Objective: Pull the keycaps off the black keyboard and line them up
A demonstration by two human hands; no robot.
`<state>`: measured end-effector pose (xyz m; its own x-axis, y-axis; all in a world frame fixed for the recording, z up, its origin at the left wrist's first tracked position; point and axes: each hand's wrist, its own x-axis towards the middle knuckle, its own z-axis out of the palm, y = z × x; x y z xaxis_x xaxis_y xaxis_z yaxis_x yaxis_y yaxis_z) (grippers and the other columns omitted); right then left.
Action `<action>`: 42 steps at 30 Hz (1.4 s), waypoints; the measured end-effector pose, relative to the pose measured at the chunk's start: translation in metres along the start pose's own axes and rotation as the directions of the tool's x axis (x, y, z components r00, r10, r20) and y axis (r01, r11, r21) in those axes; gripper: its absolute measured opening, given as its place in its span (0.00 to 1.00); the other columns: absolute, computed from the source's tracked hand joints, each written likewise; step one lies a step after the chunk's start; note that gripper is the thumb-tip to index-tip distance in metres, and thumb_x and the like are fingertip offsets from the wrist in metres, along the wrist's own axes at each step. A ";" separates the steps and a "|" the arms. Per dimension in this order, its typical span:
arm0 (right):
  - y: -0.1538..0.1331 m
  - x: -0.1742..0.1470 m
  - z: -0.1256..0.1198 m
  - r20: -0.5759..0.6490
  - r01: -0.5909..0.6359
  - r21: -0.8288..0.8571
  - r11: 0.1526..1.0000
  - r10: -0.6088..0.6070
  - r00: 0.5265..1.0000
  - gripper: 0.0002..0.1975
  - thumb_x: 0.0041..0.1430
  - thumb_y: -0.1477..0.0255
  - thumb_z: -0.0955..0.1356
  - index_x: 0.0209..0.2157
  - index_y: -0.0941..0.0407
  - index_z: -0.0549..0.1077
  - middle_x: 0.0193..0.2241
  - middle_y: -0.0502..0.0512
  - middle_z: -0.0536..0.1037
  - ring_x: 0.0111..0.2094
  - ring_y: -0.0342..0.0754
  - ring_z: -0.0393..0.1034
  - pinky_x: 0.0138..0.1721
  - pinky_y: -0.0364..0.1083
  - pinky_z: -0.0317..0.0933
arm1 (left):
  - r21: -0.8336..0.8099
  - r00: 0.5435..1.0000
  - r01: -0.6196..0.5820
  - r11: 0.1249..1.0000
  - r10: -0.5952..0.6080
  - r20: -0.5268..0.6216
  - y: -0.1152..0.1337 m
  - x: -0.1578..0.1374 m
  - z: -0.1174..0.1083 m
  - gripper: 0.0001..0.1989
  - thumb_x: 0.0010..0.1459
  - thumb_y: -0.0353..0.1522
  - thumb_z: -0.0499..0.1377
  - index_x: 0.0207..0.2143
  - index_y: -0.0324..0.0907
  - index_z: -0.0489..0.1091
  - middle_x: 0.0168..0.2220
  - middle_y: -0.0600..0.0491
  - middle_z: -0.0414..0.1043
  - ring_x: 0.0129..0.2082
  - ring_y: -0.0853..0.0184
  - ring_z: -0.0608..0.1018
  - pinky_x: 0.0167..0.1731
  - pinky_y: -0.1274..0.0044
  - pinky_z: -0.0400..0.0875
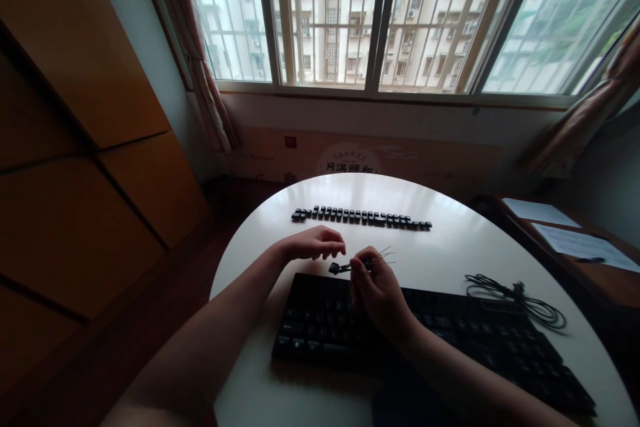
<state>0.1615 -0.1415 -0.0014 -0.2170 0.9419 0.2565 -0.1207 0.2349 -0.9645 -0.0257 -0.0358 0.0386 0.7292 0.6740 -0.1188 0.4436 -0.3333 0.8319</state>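
Observation:
My right hand [376, 287] is closed around a slim dark tool that looks like a keycap puller [345, 268], above the upper edge of a black keyboard [320, 320]. Thin wire prongs stick out past the hand on the right. At the tool's left end is a small black block, perhaps a keycap [333, 269]. My left hand [318, 243] hovers just up and left of that block, fingers apart and bent downward, holding nothing. Beyond both hands, several loose black keycaps [355, 216] stand in rows on the white round table [250, 293].
A coiled black cable [537, 307] lies by the keyboard's upper right edge. To the right, a brown side table [590, 280] bears paper sheets [590, 245]. Wooden cabinets [90, 227] stand at left; a barred window [330, 20] with curtains [207, 93] is ahead.

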 end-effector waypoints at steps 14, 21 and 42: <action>-0.027 0.009 -0.019 -0.002 0.106 -0.297 0.949 -0.112 0.994 0.13 0.63 0.59 0.66 0.35 0.54 0.63 0.18 0.43 0.68 0.15 0.42 0.65 0.17 0.39 0.56 | -0.140 0.988 -0.145 0.979 0.138 -0.064 0.031 -0.007 0.008 0.16 0.52 0.37 0.66 0.40 0.37 0.76 0.31 0.49 0.77 0.29 0.67 0.78 0.19 0.81 0.72; -0.049 0.000 -0.035 0.000 0.193 -0.502 0.843 -0.224 0.975 0.12 0.66 0.61 0.63 0.34 0.54 0.65 0.18 0.45 0.68 0.17 0.43 0.65 0.20 0.41 0.57 | -0.101 0.942 -0.226 0.969 0.191 -0.275 0.043 -0.004 -0.001 0.16 0.50 0.37 0.67 0.38 0.35 0.74 0.28 0.51 0.76 0.24 0.70 0.77 0.19 0.80 0.74; -0.018 -0.027 -0.065 0.092 0.237 -0.461 0.855 -0.219 0.971 0.09 0.64 0.64 0.65 0.33 0.54 0.69 0.22 0.48 0.69 0.20 0.42 0.60 0.21 0.41 0.56 | 0.667 0.723 0.255 0.700 0.320 -0.612 -0.067 0.001 -0.066 0.07 0.53 0.33 0.62 0.37 0.46 0.77 0.50 0.49 0.73 0.54 0.55 0.70 0.57 0.63 0.63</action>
<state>0.2328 -0.1554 0.0046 -0.2731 0.8414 0.4664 0.2920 0.5345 -0.7931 -0.0887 0.0307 0.0184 0.3500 0.7845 0.5119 0.8443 -0.5009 0.1904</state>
